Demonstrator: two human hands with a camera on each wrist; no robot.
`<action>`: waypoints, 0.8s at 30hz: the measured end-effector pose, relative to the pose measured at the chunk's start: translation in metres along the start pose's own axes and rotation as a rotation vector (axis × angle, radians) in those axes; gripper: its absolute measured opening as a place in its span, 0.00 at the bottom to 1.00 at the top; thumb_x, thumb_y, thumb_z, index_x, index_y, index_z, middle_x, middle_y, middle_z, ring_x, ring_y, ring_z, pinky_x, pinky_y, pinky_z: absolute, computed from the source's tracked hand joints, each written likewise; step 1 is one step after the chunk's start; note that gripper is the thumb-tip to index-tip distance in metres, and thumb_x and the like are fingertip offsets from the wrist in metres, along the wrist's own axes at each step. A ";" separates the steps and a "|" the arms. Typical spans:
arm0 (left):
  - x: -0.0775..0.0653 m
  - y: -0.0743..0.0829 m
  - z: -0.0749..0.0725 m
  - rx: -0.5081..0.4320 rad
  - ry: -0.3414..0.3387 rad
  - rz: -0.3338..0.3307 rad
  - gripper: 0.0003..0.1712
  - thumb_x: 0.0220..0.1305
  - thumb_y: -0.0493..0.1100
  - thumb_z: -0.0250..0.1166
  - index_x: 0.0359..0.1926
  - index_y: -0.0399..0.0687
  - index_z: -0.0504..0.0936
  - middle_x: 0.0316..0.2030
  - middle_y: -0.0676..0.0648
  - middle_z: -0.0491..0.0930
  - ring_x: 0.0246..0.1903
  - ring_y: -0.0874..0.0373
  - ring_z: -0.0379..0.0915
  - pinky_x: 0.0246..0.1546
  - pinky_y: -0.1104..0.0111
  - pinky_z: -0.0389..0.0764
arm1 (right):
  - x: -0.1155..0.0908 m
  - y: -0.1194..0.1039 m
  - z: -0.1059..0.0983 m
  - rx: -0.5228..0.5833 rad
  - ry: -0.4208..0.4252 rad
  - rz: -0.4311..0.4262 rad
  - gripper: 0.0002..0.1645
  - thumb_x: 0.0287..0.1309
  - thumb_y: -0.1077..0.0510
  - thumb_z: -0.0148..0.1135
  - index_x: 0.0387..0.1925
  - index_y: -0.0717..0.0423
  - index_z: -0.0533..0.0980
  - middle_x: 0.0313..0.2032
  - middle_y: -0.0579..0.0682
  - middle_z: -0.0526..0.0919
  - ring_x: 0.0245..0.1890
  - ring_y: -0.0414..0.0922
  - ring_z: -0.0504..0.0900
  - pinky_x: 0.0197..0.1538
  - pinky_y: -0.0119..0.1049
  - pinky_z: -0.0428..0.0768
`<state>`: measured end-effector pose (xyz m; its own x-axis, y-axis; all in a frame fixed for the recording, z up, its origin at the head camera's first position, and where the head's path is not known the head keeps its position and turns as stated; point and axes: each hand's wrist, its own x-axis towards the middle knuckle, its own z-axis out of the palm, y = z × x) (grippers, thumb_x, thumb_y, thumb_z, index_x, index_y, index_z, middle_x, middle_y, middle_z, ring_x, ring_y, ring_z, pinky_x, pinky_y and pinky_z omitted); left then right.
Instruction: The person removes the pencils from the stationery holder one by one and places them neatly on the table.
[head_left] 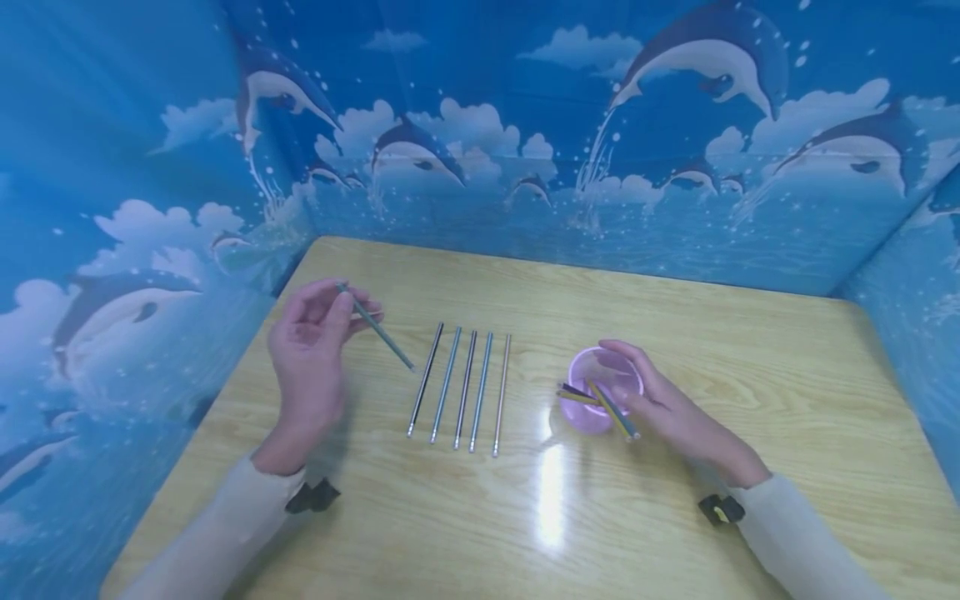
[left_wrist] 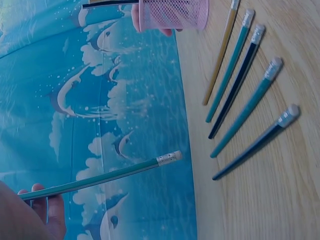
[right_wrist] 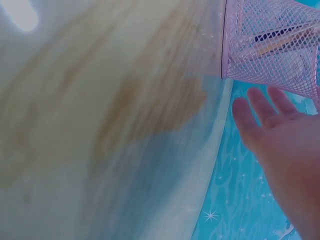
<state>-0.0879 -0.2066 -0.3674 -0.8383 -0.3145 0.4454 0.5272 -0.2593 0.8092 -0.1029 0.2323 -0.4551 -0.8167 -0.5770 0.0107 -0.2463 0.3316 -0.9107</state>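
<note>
My left hand (head_left: 311,354) pinches a teal pencil (head_left: 384,335) near one end, between thumb and fingers, above the table's left side. Its silver ferrule and pale eraser point away from the hand in the left wrist view. To the right of it, several pencils (head_left: 465,390) lie side by side in a spaced row, erasers towards me, in dark, teal and gold-brown colours. My right hand (head_left: 671,417) holds a pink mesh pencil cup (head_left: 581,421) at its rim, thumb at the near side. A few pencils (head_left: 612,410) lean out of the cup's mouth.
The light wood table (head_left: 420,533) has a bright glare patch near the cup. A blue curtain (head_left: 480,200) printed with dolphins and clouds stands round the table's back and sides. Dark straps (head_left: 313,497) sit at both wrists.
</note>
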 end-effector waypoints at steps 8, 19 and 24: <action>0.001 0.002 -0.019 0.017 0.066 -0.009 0.13 0.77 0.27 0.64 0.57 0.21 0.78 0.43 0.31 0.86 0.40 0.44 0.88 0.46 0.55 0.93 | 0.003 0.004 0.004 -0.047 0.064 -0.031 0.36 0.85 0.58 0.54 0.86 0.45 0.54 0.78 0.56 0.68 0.76 0.63 0.68 0.72 0.77 0.65; 0.002 0.006 -0.040 -0.017 0.091 -0.001 0.14 0.77 0.25 0.63 0.58 0.17 0.77 0.43 0.30 0.86 0.40 0.42 0.88 0.45 0.53 0.93 | 0.009 0.002 0.007 -0.105 0.074 -0.158 0.45 0.73 0.65 0.70 0.83 0.43 0.63 0.76 0.49 0.72 0.75 0.54 0.70 0.73 0.70 0.68; 0.003 0.007 -0.046 -0.034 0.100 0.002 0.17 0.76 0.25 0.64 0.59 0.14 0.74 0.43 0.29 0.86 0.39 0.42 0.88 0.45 0.54 0.93 | 0.013 0.001 0.009 -0.143 0.083 -0.202 0.44 0.69 0.67 0.72 0.81 0.50 0.67 0.72 0.50 0.78 0.72 0.50 0.74 0.76 0.44 0.69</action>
<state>-0.0804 -0.2511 -0.3781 -0.8198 -0.4042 0.4056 0.5350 -0.2884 0.7941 -0.1090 0.2187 -0.4597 -0.7820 -0.5808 0.2262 -0.4754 0.3211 -0.8191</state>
